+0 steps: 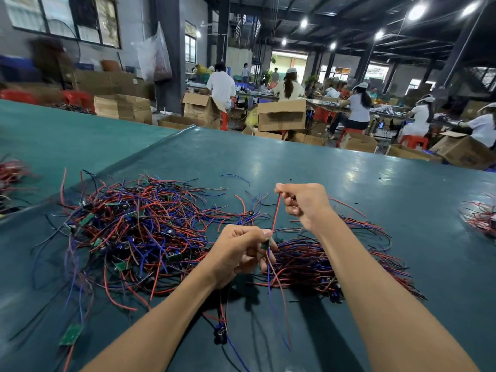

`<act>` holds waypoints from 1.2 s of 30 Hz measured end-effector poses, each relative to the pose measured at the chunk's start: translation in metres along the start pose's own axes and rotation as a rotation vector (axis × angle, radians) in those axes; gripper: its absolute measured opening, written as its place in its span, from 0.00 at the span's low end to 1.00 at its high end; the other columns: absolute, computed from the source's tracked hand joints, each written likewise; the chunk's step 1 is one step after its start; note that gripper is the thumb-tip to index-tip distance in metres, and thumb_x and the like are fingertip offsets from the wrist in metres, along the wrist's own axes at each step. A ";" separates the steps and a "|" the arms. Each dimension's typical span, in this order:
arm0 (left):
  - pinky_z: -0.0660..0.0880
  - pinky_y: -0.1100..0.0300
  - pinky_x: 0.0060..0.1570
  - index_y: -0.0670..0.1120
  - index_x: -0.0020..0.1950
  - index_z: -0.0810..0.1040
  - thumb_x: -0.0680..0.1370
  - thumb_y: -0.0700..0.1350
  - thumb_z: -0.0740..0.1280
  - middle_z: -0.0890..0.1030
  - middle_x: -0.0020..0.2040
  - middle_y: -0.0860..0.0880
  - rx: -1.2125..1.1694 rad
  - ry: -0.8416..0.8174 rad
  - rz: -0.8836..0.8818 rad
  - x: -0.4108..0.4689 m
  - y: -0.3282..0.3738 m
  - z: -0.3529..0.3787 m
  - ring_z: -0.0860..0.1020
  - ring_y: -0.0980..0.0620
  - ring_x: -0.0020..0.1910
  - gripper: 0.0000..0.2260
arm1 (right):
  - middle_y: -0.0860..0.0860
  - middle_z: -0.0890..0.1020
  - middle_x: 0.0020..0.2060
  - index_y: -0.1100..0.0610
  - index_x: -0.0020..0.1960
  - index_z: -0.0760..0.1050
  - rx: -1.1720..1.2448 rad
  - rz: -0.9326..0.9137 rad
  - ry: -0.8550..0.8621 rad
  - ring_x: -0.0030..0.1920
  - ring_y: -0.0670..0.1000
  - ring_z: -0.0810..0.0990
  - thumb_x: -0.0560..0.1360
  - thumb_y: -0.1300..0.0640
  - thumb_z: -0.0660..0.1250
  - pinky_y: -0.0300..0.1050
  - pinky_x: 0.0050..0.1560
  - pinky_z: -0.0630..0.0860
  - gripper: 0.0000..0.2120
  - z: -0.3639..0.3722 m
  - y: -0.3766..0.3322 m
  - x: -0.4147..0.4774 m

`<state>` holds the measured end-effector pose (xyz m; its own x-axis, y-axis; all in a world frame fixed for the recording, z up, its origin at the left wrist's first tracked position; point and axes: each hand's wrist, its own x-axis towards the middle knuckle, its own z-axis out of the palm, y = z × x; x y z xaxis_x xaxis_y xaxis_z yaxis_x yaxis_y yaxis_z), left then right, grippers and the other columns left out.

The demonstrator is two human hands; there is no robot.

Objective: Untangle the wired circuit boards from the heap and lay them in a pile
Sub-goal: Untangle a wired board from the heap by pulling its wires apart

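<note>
Head view looks down at a green bench [362, 183] with lots of red, blue and black wires on it. The heap [139, 226] is a big messy tangle, and little green boards [87, 219] are stuck in it.

Just right of the heap, the left hand [241, 249] is curled up. It pinches one small board [265, 244] between the thumb and fingers and holds it up off the bench. A red wire [276, 210] goes from that small board up to the right hand [302, 202], which is farther right of the heap and higher. The right hand has curled fingers too, and it pinches the top end of the red wire. The red wire is pulled straight between the two hands. Some thin hanging wires [276, 307], blue and red, drop down from the left hand toward the person.

The pile [322, 261] lies on the bench right of the heap, under and past the hands. Its wires mostly run the same way, side by side.

One loose board [71, 334] lies at the near left edge of the heap, close to the person. Far right of the heap, at the edge of the picture, sits a small bunch [480, 216] of wires. Far left of the heap is a blurry bunch [13, 173].

Behind the heap, past the bench, there are brown boxes [281, 118] and people [221, 87] sitting at long tables.
</note>
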<state>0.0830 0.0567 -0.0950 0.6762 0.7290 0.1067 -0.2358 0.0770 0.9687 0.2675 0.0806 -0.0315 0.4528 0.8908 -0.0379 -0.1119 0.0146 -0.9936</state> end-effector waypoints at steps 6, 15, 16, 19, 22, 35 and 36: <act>0.58 0.70 0.21 0.44 0.38 0.84 0.72 0.53 0.71 0.81 0.32 0.42 -0.001 -0.014 -0.011 0.000 -0.002 0.000 0.75 0.54 0.23 0.13 | 0.54 0.74 0.26 0.67 0.38 0.78 0.032 0.001 0.067 0.21 0.45 0.67 0.73 0.67 0.72 0.36 0.19 0.57 0.07 0.009 0.008 0.010; 0.61 0.70 0.20 0.42 0.41 0.86 0.70 0.55 0.74 0.74 0.30 0.47 -0.178 0.092 0.006 0.007 -0.002 -0.003 0.69 0.57 0.21 0.16 | 0.52 0.77 0.26 0.66 0.46 0.77 -0.133 0.151 -0.076 0.23 0.44 0.71 0.77 0.50 0.73 0.34 0.20 0.62 0.17 0.008 -0.017 0.000; 0.60 0.70 0.20 0.41 0.43 0.86 0.71 0.54 0.74 0.72 0.29 0.48 -0.218 0.114 0.011 0.009 -0.002 -0.004 0.68 0.58 0.22 0.15 | 0.53 0.78 0.27 0.67 0.49 0.78 -0.149 0.154 -0.087 0.23 0.45 0.72 0.77 0.48 0.72 0.35 0.20 0.63 0.20 0.007 -0.019 -0.004; 0.56 0.69 0.19 0.41 0.48 0.87 0.73 0.53 0.74 0.68 0.30 0.51 -0.331 0.154 0.052 0.012 -0.001 -0.005 0.63 0.60 0.24 0.15 | 0.52 0.79 0.27 0.67 0.52 0.79 -0.138 0.107 -0.093 0.23 0.46 0.73 0.79 0.44 0.68 0.36 0.20 0.63 0.23 0.004 -0.016 -0.016; 0.57 0.69 0.18 0.41 0.49 0.87 0.72 0.53 0.73 0.67 0.31 0.50 -0.419 0.177 0.087 0.013 0.000 -0.006 0.62 0.60 0.25 0.16 | 0.51 0.78 0.28 0.61 0.52 0.83 -0.067 0.011 -0.127 0.23 0.45 0.71 0.79 0.45 0.68 0.35 0.20 0.59 0.19 -0.002 0.001 -0.032; 0.60 0.71 0.18 0.44 0.43 0.87 0.52 0.64 0.84 0.68 0.25 0.51 -0.504 0.047 0.064 0.009 0.000 -0.006 0.64 0.60 0.27 0.30 | 0.59 0.70 0.30 0.58 0.37 0.85 0.167 -0.229 -0.069 0.25 0.47 0.64 0.77 0.55 0.70 0.35 0.26 0.61 0.12 0.016 0.083 -0.080; 0.60 0.71 0.18 0.44 0.43 0.87 0.53 0.64 0.84 0.68 0.25 0.51 -0.501 0.043 0.055 0.010 0.000 -0.006 0.64 0.58 0.30 0.30 | 0.58 0.70 0.29 0.57 0.35 0.85 0.159 -0.237 -0.054 0.24 0.46 0.64 0.78 0.58 0.70 0.35 0.24 0.61 0.13 0.017 0.085 -0.080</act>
<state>0.0850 0.0679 -0.0950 0.6263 0.7678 0.1353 -0.5834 0.3464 0.7346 0.2066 0.0182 -0.1111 0.4353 0.8771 0.2031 -0.1481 0.2923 -0.9448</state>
